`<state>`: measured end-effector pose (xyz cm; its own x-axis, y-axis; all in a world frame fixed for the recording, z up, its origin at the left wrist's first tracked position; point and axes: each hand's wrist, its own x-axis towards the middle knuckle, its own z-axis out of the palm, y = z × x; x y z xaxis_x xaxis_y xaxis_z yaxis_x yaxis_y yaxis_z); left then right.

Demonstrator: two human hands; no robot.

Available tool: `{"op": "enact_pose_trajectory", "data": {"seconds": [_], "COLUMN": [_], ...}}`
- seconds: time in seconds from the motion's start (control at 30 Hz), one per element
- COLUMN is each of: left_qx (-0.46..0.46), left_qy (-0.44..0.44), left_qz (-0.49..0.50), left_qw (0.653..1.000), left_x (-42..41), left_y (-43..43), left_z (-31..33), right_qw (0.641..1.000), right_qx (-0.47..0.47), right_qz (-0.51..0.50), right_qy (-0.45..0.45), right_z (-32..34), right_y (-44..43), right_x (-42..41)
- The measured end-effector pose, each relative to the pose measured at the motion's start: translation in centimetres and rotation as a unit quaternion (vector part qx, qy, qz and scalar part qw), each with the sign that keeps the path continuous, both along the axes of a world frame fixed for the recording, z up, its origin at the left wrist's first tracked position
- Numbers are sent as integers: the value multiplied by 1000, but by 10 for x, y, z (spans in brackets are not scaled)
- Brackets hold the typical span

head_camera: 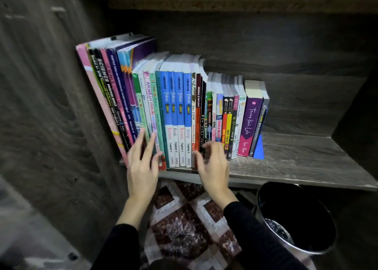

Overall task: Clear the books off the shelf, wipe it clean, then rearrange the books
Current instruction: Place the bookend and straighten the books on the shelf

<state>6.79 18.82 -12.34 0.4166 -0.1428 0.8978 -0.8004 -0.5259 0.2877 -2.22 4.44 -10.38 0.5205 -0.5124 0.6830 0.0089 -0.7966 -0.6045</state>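
A row of upright books (pixel 178 114) fills the left and middle of a dark wooden shelf (pixel 296 167), tall ones leaning at the left, blue "fokus" books in the middle, small paperbacks and a purple book (pixel 250 124) at the right. My left hand (pixel 143 163) lies flat with fingers spread against the lower spines of the green and white books. At the foot of the dark spines just right of the blue books is my right hand (pixel 212 165), fingers curled and blurred. Neither hand visibly grips a book.
A blue bookend (pixel 258 149) props the right end of the row. Bare shelf board stretches to the right of it. Below the shelf lies a brown and white patterned rug (pixel 184 224), and a black round bin (pixel 296 216) stands at the lower right.
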Motion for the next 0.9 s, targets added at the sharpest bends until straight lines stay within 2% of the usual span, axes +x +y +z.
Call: {"op": "enact_pose_trajectory", "data": {"seconds": [0.07, 0.13, 0.23, 0.33, 0.67, 0.9], "left_qx": [-84, -170, -148, -147, -274, -244], "left_qy": [64, 162, 236, 270, 337, 356], "left_qz": [32, 46, 13, 4, -48, -15], "left_qw": [994, 971, 960, 951, 899, 902], "left_x": [-1, 2, 9, 22, 31, 20], "left_y": [16, 27, 31, 36, 31, 40], "left_z": [4, 8, 11, 8, 6, -6], "right_qw": [999, 992, 983, 981, 985, 983], "right_qx": [-18, 22, 82, 102, 6, 100], "right_qz": [43, 104, 98, 66, 68, 82], "right_qy": [-6, 60, 128, 148, 156, 131], "right_z": [4, 11, 14, 15, 9, 3], "right_y": [16, 39, 60, 67, 62, 67], "right_x": [1, 7, 24, 35, 40, 35]}}
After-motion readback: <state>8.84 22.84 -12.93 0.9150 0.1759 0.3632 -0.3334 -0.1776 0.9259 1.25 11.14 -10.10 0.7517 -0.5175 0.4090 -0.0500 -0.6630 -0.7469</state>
